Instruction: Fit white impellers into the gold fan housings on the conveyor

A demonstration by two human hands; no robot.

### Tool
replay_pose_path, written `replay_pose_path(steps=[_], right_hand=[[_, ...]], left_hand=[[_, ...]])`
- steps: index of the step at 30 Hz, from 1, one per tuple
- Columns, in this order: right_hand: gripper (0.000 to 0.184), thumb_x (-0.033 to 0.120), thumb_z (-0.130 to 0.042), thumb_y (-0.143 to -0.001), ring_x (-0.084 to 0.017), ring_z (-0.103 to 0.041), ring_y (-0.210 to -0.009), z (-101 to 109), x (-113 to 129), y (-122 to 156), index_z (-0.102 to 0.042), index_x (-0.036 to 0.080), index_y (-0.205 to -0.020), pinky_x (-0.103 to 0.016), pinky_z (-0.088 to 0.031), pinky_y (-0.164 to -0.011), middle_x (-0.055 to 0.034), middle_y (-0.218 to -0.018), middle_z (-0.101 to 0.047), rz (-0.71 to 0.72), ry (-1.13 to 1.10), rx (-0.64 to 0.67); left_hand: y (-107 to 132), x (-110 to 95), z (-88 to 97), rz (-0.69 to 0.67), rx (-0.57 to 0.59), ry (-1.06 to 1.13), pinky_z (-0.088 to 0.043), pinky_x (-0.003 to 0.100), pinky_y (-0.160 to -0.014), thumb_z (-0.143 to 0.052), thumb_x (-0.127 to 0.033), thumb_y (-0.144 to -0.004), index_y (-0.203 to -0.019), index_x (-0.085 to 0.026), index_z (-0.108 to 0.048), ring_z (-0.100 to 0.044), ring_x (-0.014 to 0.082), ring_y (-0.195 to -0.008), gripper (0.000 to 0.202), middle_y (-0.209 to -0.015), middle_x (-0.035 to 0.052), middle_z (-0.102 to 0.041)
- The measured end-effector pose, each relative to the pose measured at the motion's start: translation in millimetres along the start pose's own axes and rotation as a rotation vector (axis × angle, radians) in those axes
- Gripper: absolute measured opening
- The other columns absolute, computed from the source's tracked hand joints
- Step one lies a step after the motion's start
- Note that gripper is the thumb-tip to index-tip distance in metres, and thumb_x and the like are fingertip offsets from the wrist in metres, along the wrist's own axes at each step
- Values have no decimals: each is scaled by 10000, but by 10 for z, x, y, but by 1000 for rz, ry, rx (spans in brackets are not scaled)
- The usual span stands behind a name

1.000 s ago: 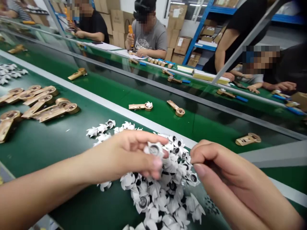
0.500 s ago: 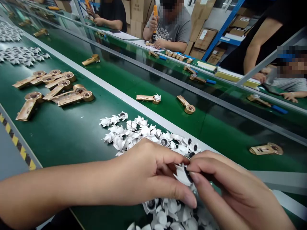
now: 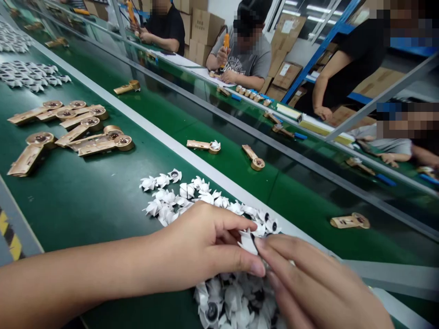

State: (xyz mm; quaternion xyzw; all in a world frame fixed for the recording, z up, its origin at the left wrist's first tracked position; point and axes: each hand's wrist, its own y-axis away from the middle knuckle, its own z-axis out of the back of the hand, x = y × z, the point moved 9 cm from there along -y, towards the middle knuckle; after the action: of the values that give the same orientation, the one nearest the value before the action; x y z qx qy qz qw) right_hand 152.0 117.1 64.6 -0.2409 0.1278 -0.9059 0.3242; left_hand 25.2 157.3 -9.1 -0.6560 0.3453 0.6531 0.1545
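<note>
A small white fan impeller (image 3: 247, 242) with curved blades sits between the thumb and fingers of my left hand (image 3: 206, 244), which is closed on it. Fingertips of my right hand (image 3: 315, 278) press against the dark hub side of the same impeller, with its thumb lower down; a tiny part there might be hidden. Below and behind both hands lies a pile of loose white impellers (image 3: 235, 299), some showing dark round hubs. More loose impellers (image 3: 166, 196) spread beyond my left wrist on the green table (image 3: 113, 201).
Several gold fan housings (image 3: 99, 141) lie to the left, with rows of white impellers (image 3: 34, 75) beyond them. Past a pale rail (image 3: 154, 130), single housings (image 3: 254, 157) rest on the green belt. Across it, co-workers sit; one holds an orange power screwdriver (image 3: 226, 42).
My right fingers have straightened and now lie flatter against the impeller, which stays in my left hand. The view has shifted slightly. A standing co-worker's arm has moved.
</note>
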Motion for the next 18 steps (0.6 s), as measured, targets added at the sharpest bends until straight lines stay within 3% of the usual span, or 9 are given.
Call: replay_pose_path(steps=[2, 3, 5, 6, 9, 12, 14, 16, 18], right_hand=[[289, 263, -552, -925, -242, -675, -1046, -88, -412, -336, -680, 255, -1183, -344, -579, -848, -78, -1148, -697, -146, -43, 86], [328, 328, -568, -927, -242, -661, -1057, -91, -783, -507, -652, 236, -1229, -364, -563, -888, -87, -1157, -685, -363, 8, 63], [674, 379, -684, -868, -312, -604, -1158, -105, -1333, -877, -454, 120, -1446, -481, -500, -995, -193, -1323, -584, -566, 130, 2], [784, 390, -750, -823, -340, -562, -1220, -158, -1564, -1045, -415, 88, -1465, -519, -462, -1038, -229, -1387, -527, -634, 167, 3], [498, 380, -680, -913, -275, -607, -1151, -421, -2050, -1381, -547, 151, -1336, -497, -518, -960, -139, -1337, -575, -781, 175, 66], [312, 361, -622, -962, -211, -655, -1014, -654, -2156, -1484, -626, 165, -1205, -410, -566, -860, -84, -1207, -643, -810, 107, 108], [288, 357, -621, -963, -203, -659, -991, -661, -2095, -1427, -636, 164, -1177, -400, -568, -849, -76, -1179, -652, -796, 65, 82], [345, 339, -639, -949, -206, -662, -973, -502, -1975, -1280, -603, 158, -1240, -415, -562, -860, -81, -1142, -659, -769, 31, 7], [542, 321, -679, -906, -210, -671, -940, -225, -1791, -1059, -486, 156, -1385, -418, -554, -881, -84, -1079, -673, -728, -12, -98]], left_hand=[[-43, -17, 110, -18, -50, 73, -406, 214, -603, -802, -386, -778, -1185, -239, -702, -518, 99, -623, 445, -699, -39, -626], [-68, -30, 164, -24, -70, 119, -429, 215, -630, -811, -364, -772, -1191, -238, -694, -543, 102, -647, 453, -714, -36, -637], [-116, -54, 268, -20, -104, 210, -468, 232, -695, -831, -332, -754, -1207, -229, -674, -599, 116, -709, 490, -764, -17, -675], [-134, -66, 310, -15, -115, 239, -478, 244, -721, -838, -328, -749, -1220, -222, -663, -621, 126, -741, 513, -788, -3, -692], [-150, -100, 414, -6, -152, 276, -482, 260, -761, -856, -351, -732, -1223, -205, -656, -647, 143, -795, 550, -820, 17, -704], [-120, -117, 455, -2, -163, 280, -494, 285, -827, -861, -380, -721, -1221, -212, -663, -666, 164, -858, 564, -858, 22, -707], [-87, -129, 482, -11, -179, 263, -507, 310, -848, -850, -406, -731, -1255, -228, -648, -678, 187, -896, 589, -883, 25, -700], [-45, -168, 547, -52, -227, 252, -522, 314, -838, -837, -414, -746, -1284, -258, -619, -685, 194, -911, 601, -922, 17, -676], [4, -235, 627, -113, -278, 267, -535, 295, -816, -830, -398, -762, -1264, -289, -600, -686, 177, -906, 563, -998, 7, -652]])
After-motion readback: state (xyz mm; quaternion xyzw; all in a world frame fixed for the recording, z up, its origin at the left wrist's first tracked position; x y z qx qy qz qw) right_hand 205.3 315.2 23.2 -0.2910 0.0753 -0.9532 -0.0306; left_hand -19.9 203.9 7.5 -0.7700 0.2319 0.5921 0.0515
